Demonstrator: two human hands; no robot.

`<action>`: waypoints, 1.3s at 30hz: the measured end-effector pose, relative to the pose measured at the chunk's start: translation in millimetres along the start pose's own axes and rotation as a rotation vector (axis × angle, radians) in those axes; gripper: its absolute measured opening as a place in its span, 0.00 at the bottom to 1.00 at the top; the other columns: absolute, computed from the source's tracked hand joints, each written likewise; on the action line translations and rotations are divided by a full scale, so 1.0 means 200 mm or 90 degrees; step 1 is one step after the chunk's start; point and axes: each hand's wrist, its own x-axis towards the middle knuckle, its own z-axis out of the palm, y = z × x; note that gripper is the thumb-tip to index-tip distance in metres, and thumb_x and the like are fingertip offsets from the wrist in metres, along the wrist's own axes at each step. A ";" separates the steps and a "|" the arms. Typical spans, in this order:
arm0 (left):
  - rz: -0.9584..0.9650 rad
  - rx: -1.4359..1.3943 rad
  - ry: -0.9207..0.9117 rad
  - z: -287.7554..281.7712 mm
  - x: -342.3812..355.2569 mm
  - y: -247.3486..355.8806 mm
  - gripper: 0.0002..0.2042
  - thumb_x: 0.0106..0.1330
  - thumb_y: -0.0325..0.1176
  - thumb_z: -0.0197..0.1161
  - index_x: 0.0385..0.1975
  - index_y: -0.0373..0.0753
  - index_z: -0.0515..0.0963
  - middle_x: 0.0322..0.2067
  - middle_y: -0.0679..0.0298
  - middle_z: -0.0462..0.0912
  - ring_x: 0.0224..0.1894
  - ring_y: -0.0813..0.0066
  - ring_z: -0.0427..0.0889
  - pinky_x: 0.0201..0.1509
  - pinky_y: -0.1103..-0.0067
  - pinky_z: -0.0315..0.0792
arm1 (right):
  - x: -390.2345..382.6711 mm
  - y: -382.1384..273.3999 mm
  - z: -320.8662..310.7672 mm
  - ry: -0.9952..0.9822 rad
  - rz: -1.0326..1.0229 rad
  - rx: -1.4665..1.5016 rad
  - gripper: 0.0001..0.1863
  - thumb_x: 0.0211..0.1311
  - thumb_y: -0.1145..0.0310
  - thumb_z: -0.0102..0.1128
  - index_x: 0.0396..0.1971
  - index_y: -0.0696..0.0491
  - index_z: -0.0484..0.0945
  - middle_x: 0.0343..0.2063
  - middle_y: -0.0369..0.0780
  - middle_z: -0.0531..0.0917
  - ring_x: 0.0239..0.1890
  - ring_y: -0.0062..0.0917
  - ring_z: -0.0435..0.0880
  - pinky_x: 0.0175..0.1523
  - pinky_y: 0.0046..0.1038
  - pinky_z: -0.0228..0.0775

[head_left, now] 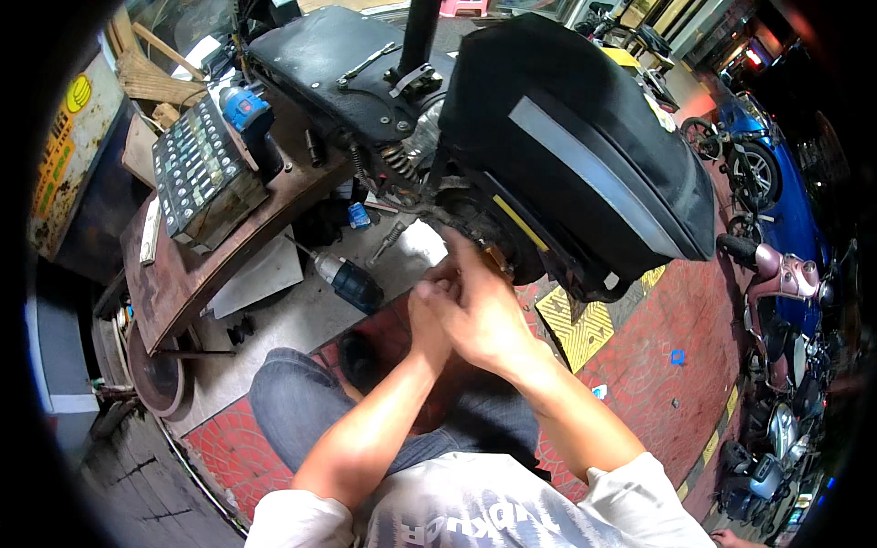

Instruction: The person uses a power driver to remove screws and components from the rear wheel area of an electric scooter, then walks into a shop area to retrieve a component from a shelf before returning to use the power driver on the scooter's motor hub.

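My two hands meet low in front of a scooter's wheel [525, 260], just below a large black bag [566, 128] with a grey strip. My left hand [429, 306] is closed, its fingers partly covered by the right. Across it lies my right hand [484, 306], fingers curled, with the index side reaching up toward the dark metal parts by the wheel. Whatever they pinch is hidden between them. A crumpled white cloth or paper [423, 243] is just beyond my fingers. Left of it are a small metal part [388, 242] and a dark power tool [347, 281].
On a brown curved bench [196, 274] at left stand a case of round-topped bits [201, 173] and a blue cordless driver [245, 114]. The scooter's black deck [315, 55] carries a spanner [370, 64]. A yellow tactile tile [575, 324] is set in red paving. Parked motorbikes line the right.
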 end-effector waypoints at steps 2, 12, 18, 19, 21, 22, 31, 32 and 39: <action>0.033 0.052 0.012 -0.01 -0.01 0.01 0.17 0.79 0.36 0.49 0.54 0.31 0.79 0.46 0.57 0.86 0.48 0.68 0.86 0.54 0.72 0.80 | 0.02 0.00 0.02 -0.008 -0.006 -0.034 0.38 0.65 0.63 0.69 0.69 0.68 0.65 0.51 0.62 0.81 0.54 0.50 0.85 0.61 0.44 0.75; 0.074 0.375 -0.025 -0.08 0.03 0.01 0.16 0.77 0.34 0.53 0.45 0.28 0.84 0.39 0.57 0.89 0.44 0.69 0.87 0.50 0.73 0.79 | -0.16 0.19 0.03 0.119 -0.079 0.061 0.22 0.67 0.66 0.65 0.57 0.61 0.79 0.41 0.51 0.88 0.46 0.44 0.88 0.55 0.38 0.78; -0.193 -0.002 0.099 0.09 0.04 0.14 0.17 0.77 0.41 0.56 0.28 0.37 0.79 0.19 0.65 0.78 0.19 0.75 0.75 0.24 0.76 0.69 | -0.22 0.48 0.07 0.167 0.300 0.503 0.14 0.72 0.65 0.66 0.47 0.60 0.84 0.29 0.34 0.85 0.26 0.15 0.77 0.33 0.21 0.70; -0.189 0.006 0.092 0.09 0.03 0.16 0.17 0.77 0.42 0.56 0.28 0.37 0.79 0.20 0.65 0.78 0.19 0.76 0.75 0.24 0.76 0.69 | -0.20 0.48 0.07 0.175 0.299 0.500 0.13 0.73 0.65 0.66 0.46 0.60 0.85 0.29 0.33 0.84 0.26 0.15 0.77 0.32 0.21 0.70; -0.174 0.061 0.087 0.09 0.02 0.16 0.17 0.78 0.42 0.56 0.28 0.37 0.80 0.20 0.65 0.79 0.20 0.76 0.76 0.25 0.77 0.69 | -0.15 0.46 0.09 0.192 0.297 0.494 0.12 0.73 0.66 0.66 0.46 0.60 0.85 0.27 0.33 0.84 0.26 0.15 0.77 0.32 0.21 0.70; -0.159 0.106 0.091 0.07 0.03 0.16 0.18 0.78 0.42 0.56 0.28 0.37 0.80 0.20 0.65 0.79 0.20 0.76 0.76 0.26 0.77 0.69 | -0.13 0.46 0.10 0.220 0.285 0.487 0.11 0.73 0.67 0.65 0.45 0.60 0.85 0.27 0.33 0.84 0.26 0.15 0.77 0.31 0.22 0.70; -0.114 0.226 0.050 0.03 0.04 0.16 0.17 0.80 0.40 0.53 0.29 0.39 0.80 0.20 0.67 0.78 0.21 0.77 0.73 0.27 0.77 0.66 | -0.04 0.52 0.15 0.232 0.243 0.520 0.05 0.70 0.72 0.66 0.38 0.58 0.86 0.26 0.35 0.85 0.24 0.16 0.79 0.29 0.22 0.70; -0.121 0.218 0.044 0.02 0.04 0.16 0.17 0.80 0.40 0.53 0.29 0.39 0.80 0.20 0.67 0.77 0.21 0.77 0.72 0.26 0.77 0.65 | -0.03 0.49 0.14 0.225 0.255 0.543 0.05 0.70 0.72 0.66 0.36 0.58 0.86 0.25 0.35 0.85 0.23 0.16 0.79 0.28 0.22 0.69; -0.135 0.108 0.119 0.01 -0.04 0.14 0.19 0.80 0.39 0.51 0.24 0.39 0.79 0.16 0.69 0.72 0.17 0.79 0.68 0.22 0.77 0.61 | 0.02 0.51 0.19 0.294 0.248 0.616 0.05 0.68 0.70 0.68 0.34 0.56 0.84 0.19 0.34 0.82 0.18 0.17 0.77 0.19 0.22 0.58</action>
